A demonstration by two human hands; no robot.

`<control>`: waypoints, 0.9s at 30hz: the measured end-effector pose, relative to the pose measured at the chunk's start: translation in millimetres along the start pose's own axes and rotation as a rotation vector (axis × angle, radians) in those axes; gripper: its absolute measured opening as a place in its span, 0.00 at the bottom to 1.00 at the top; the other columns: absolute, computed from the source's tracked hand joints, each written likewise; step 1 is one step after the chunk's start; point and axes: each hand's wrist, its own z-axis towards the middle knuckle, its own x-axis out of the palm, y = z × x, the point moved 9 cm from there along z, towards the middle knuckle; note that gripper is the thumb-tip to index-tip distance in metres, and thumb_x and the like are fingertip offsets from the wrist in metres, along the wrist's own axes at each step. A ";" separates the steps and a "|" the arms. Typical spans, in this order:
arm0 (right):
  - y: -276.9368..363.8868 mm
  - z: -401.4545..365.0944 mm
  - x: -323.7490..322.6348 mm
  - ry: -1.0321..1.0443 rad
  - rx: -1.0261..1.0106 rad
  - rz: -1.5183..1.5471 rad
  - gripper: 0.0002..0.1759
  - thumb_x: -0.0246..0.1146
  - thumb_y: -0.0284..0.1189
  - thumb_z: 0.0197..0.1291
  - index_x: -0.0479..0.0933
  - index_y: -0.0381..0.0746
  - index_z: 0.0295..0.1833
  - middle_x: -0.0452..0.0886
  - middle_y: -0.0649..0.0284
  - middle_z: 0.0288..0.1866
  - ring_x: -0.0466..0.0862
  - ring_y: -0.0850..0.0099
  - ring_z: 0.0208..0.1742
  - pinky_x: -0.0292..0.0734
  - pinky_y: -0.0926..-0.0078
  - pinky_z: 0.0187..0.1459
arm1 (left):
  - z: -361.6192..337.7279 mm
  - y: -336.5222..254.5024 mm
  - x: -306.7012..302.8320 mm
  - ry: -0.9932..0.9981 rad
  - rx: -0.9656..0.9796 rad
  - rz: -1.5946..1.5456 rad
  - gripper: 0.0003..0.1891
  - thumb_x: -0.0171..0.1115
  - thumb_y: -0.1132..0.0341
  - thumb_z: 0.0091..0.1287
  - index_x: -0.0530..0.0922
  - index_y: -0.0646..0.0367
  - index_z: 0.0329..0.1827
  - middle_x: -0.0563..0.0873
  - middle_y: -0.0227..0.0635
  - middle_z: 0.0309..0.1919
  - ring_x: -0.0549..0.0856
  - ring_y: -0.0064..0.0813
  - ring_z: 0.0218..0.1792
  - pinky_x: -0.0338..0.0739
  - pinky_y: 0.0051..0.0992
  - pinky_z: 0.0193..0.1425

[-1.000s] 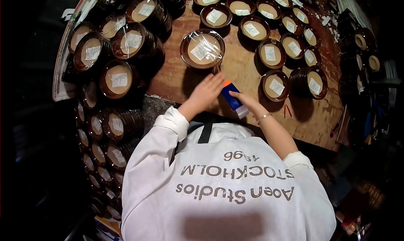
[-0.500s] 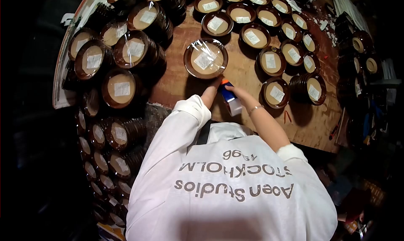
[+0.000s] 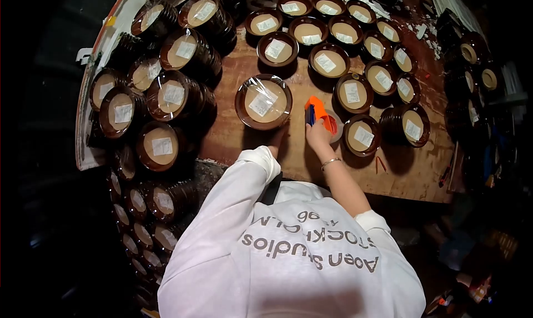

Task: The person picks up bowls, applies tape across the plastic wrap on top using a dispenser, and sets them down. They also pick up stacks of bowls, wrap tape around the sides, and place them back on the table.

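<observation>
My right hand (image 3: pixel 317 134) is closed around an orange and blue tape dispenser (image 3: pixel 320 112), held over the bare wood to the right of a wrapped stack. A clear roll shows at the dispenser's right side. That stack of brown bowls (image 3: pixel 240 102) has a beige disc on top, a white label (image 3: pixel 261 104) and shiny clear film across it. My left hand (image 3: pixel 277 141) is at the near side of this stack, in shadow, its fingers hidden below the rim.
Several labelled brown bowl stacks (image 3: pixel 351 93) stand at the right and back of the wooden table (image 3: pixel 222 135). Film-wrapped stacks (image 3: pixel 172 96) crowd the left. A thin red piece (image 3: pixel 381 163) lies near the front edge. White scraps (image 3: pixel 422 30) lie at the back right.
My right hand has moved the tape dispenser away from the bowl stack to the right and turned it, so its orange side shows. My left hand stays at the stack.
</observation>
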 end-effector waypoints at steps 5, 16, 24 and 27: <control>2.7 7.5 19.7 -0.067 -0.004 0.076 0.29 0.52 0.41 0.57 0.58 0.26 0.52 0.71 0.39 0.46 0.72 0.49 0.49 0.63 0.60 0.52 | -31.1 5.6 -11.1 0.201 -0.099 -1.247 0.09 0.54 0.66 0.51 0.77 0.60 0.31 0.78 0.39 0.34 0.77 0.38 0.41 0.70 0.34 0.49; 122.4 -39.5 -0.9 0.185 0.111 1.681 0.41 0.37 0.58 0.59 0.48 0.34 0.65 0.50 0.56 0.68 0.49 0.68 0.68 0.41 0.72 0.66 | -150.6 111.7 87.1 -0.638 -1.657 -2.045 0.22 0.46 0.62 0.66 0.58 0.66 0.59 0.62 0.49 0.57 0.63 0.38 0.59 0.57 0.31 0.62; 107.0 -13.0 16.0 0.091 0.092 1.849 0.28 0.35 0.48 0.65 0.63 0.37 0.57 0.66 0.64 0.60 0.64 0.70 0.60 0.54 0.73 0.62 | -69.6 148.0 125.6 -0.952 -1.390 -2.701 0.30 0.40 0.49 0.66 0.54 0.63 0.64 0.58 0.40 0.63 0.59 0.31 0.63 0.52 0.26 0.65; 105.6 -1.0 9.9 0.147 0.061 1.823 0.23 0.39 0.42 0.64 0.68 0.37 0.53 0.72 0.62 0.53 0.70 0.69 0.53 0.63 0.72 0.57 | -79.5 135.3 115.8 -0.828 -1.505 -2.659 0.30 0.40 0.50 0.67 0.54 0.63 0.64 0.58 0.40 0.63 0.58 0.31 0.64 0.51 0.26 0.65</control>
